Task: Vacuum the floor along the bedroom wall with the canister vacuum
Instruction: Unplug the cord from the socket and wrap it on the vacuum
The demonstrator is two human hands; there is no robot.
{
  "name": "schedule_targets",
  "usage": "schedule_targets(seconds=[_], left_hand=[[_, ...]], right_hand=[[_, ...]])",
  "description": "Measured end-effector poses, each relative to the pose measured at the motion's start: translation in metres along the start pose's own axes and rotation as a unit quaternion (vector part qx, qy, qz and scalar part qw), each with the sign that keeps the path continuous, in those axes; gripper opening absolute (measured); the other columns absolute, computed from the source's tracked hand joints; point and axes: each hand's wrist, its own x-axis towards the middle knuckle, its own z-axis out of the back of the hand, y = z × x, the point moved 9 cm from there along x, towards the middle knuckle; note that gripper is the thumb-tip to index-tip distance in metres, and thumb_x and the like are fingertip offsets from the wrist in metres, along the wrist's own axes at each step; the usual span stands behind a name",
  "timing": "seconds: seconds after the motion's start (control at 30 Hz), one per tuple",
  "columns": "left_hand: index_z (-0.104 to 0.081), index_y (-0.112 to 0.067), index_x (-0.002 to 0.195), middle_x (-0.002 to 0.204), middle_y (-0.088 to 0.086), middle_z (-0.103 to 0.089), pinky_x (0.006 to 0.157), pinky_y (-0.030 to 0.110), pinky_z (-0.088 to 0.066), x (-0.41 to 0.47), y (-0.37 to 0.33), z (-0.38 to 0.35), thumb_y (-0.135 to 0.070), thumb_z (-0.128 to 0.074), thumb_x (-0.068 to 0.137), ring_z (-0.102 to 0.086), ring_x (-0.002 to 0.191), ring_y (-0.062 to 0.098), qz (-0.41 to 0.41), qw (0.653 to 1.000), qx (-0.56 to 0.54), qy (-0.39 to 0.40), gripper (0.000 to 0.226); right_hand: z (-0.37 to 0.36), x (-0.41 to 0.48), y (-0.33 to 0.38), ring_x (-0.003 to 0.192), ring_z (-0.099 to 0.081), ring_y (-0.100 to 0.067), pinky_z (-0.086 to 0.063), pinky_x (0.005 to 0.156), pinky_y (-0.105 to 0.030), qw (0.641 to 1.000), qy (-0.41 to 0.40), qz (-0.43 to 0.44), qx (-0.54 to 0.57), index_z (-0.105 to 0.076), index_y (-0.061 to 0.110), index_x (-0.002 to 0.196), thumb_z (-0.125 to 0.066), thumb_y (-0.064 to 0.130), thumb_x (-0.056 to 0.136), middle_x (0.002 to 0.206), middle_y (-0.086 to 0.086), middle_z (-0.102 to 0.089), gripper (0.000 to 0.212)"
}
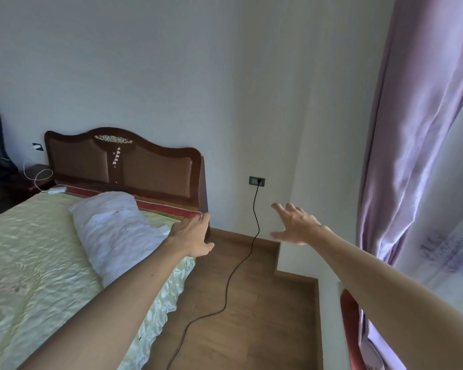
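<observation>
In the head view, the canister vacuum itself is out of the picture. We see only a thin black cord, and we cannot tell whether it belongs to the vacuum. Its long axis runs from the far wall socket down the matte white wall. It then curves nearward over the brown wood-grain floor, right of the quilted bed. Our left hand reaches forward with straight fingers and our right hand with spread fingers, both holding nothing. A carved wooden headboard, a crumpled white pillow and a lilac curtain surround the strip.
</observation>
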Motion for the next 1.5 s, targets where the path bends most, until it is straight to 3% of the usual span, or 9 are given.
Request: schedule_targets(seconds=[0.23,0.47,0.93,1.17,1.5], left_hand=[[-0.031,-0.015,0.141,0.133,0.008,-0.052,0.088,0.043,-0.048,0.083,-0.003,-0.002,-0.048,-0.06,0.087,-0.055,0.118,0.033,-0.007,1.0,-0.007,0.006,0.07],[-0.022,-0.017,0.149,0.139,0.009,-0.048,0.095,0.046,-0.047,0.203,-0.005,-0.01,-0.049,-0.059,0.088,-0.055,0.121,0.034,-0.018,0.999,-0.016,0.024,0.079],[-0.023,-0.016,0.148,0.134,0.007,-0.051,0.086,0.042,-0.047,0.354,0.002,0.001,-0.046,-0.056,0.089,-0.055,0.118,0.031,-0.026,0.999,-0.008,0.025,0.074],[-0.022,-0.017,0.149,0.135,0.006,-0.05,0.087,0.04,-0.05,0.419,0.018,-0.013,-0.047,-0.056,0.09,-0.058,0.115,0.028,-0.012,1.0,0.001,0.026,0.075],[-0.019,-0.018,0.151,0.141,0.007,-0.047,0.095,0.048,-0.048,0.558,0.052,-0.056,-0.051,-0.055,0.089,-0.055,0.12,0.032,0.011,0.997,-0.002,0.073,0.079]], right_hand=[[0.012,0.064,-0.026,0.122,-0.047,-0.032,-0.05,0.09,-0.047,1.0,-0.015,0.0,0.009,-0.015,0.026,0.152,-0.061,0.054,0.088,0.136,-0.011,-0.041,0.084],[0.023,0.157,-0.084,0.126,-0.045,-0.034,-0.049,0.094,-0.048,0.999,0.001,-0.033,-0.01,-0.011,0.027,0.154,-0.06,0.055,0.089,0.141,-0.012,-0.04,0.086],[0.048,0.286,-0.133,0.123,-0.049,-0.033,-0.048,0.096,-0.047,0.999,0.001,-0.04,-0.009,-0.014,0.027,0.152,-0.059,0.055,0.09,0.139,-0.011,-0.04,0.081],[0.043,0.36,-0.152,0.123,-0.048,-0.032,-0.047,0.096,-0.045,0.999,-0.007,-0.029,0.017,-0.014,0.028,0.152,-0.058,0.053,0.091,0.141,-0.01,-0.038,0.08],[0.015,0.519,-0.197,0.123,-0.049,-0.034,-0.048,0.096,-0.048,0.999,0.033,-0.017,0.04,-0.014,0.026,0.153,-0.059,0.055,0.09,0.141,-0.013,-0.039,0.082]])
